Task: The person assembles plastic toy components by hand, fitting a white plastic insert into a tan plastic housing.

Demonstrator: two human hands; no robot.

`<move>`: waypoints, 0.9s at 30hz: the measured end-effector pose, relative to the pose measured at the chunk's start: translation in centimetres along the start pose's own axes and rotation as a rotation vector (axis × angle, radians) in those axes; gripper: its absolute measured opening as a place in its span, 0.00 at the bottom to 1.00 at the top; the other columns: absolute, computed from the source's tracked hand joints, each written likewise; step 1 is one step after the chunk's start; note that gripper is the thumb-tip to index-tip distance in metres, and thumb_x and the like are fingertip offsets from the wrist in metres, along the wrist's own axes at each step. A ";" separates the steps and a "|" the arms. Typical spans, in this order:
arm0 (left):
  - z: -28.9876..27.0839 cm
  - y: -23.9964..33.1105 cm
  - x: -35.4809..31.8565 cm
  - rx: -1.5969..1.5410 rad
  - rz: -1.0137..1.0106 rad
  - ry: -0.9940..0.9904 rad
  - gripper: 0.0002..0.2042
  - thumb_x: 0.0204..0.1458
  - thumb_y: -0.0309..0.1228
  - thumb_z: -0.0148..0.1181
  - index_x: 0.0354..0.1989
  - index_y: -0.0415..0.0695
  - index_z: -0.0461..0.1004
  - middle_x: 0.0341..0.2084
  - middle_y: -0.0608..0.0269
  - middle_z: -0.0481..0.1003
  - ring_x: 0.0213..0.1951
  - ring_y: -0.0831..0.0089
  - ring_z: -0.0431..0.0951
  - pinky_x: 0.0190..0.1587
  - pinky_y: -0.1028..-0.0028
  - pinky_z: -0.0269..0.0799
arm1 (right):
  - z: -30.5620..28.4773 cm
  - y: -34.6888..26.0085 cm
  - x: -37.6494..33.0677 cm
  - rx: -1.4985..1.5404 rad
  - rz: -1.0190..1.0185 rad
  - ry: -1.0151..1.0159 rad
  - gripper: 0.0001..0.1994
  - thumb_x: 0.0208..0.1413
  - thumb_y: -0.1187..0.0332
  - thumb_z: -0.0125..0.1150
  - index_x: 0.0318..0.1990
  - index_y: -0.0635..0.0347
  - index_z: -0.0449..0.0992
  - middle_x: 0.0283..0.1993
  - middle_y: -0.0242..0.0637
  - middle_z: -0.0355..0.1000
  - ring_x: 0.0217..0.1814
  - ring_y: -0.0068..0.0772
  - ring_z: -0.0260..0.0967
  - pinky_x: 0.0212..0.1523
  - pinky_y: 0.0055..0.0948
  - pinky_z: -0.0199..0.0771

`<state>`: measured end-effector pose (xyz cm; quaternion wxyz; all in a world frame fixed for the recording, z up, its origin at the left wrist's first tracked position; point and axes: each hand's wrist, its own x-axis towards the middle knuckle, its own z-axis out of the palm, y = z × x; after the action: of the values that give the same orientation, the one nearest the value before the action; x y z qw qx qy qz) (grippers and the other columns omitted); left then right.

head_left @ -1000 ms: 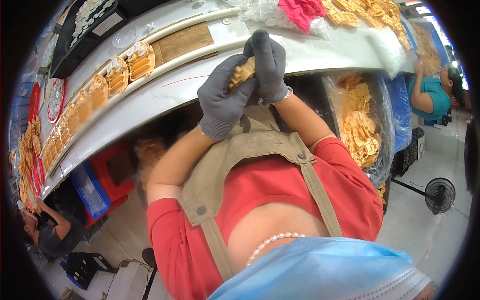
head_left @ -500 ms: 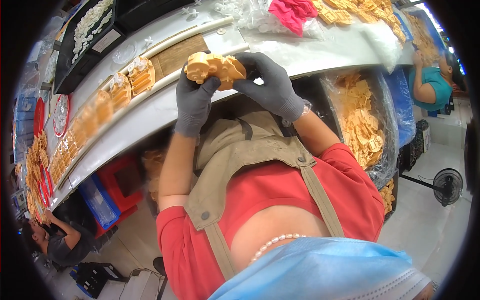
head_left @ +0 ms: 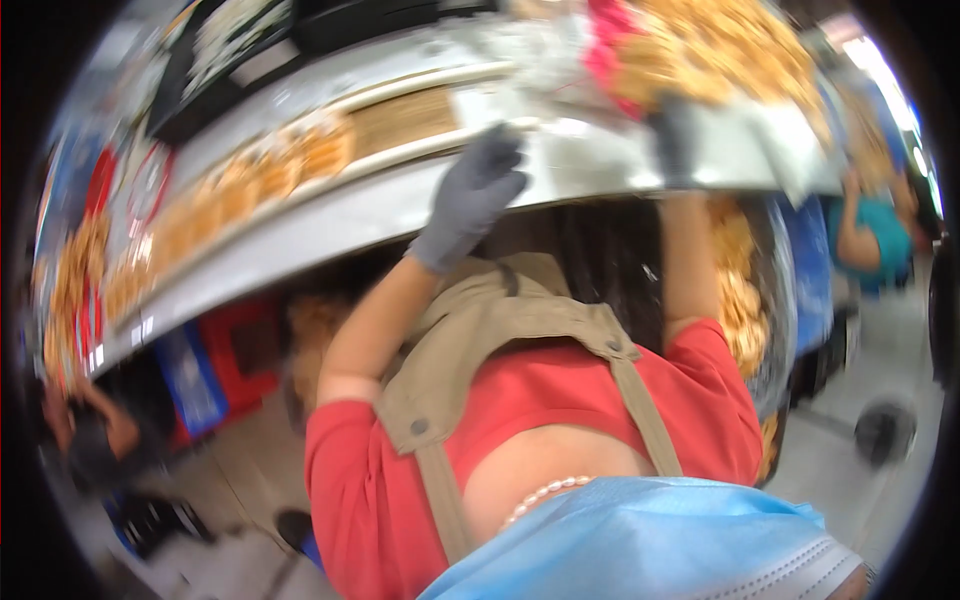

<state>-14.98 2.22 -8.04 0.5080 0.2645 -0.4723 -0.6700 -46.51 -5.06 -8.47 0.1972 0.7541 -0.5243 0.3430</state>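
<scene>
My left hand (head_left: 472,200), in a grey glove, is over the table's front edge beside the rail. Its thumb stands apart from the loosely bent fingers, and nothing shows in it. Further right, my right hand (head_left: 676,140), also gloved in grey, is stretched out to the near edge of a heap of orange plastic parts (head_left: 725,45). Motion smears its fingers, so whether they hold a part cannot be made out. To the left, a row of orange plastic pieces (head_left: 240,195) with small white bits on top lies between two white rails (head_left: 400,150).
Brown cardboard (head_left: 405,120) lies between the rails. A pink cloth (head_left: 612,50) and clear plastic bags sit by the heap. Black trays (head_left: 175,85) with white parts stand at the back left. Below the table is a lined bin of orange parts (head_left: 738,290). Co-workers are at both sides.
Both hands held an orange plastic piece together; now they are apart, and that piece no longer shows in the left hand. My right hand has moved right to the heap. The view has shifted and blurred.
</scene>
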 end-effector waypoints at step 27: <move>-22.1 10.4 -5.9 1.870 0.481 0.795 0.21 0.45 0.45 0.61 0.45 0.49 0.72 0.46 0.52 0.69 0.51 0.54 0.66 0.52 0.59 0.62 | -2.6 13.4 -6.2 0.884 1.148 0.813 0.11 0.48 0.77 0.57 0.41 0.60 0.71 0.30 0.37 0.72 0.26 0.26 0.68 0.26 0.21 0.69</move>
<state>9.98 -0.74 -8.61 0.3396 0.6526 -0.6417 0.2168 -61.08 -4.32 -12.04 -0.1489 0.1945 -0.5323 0.8103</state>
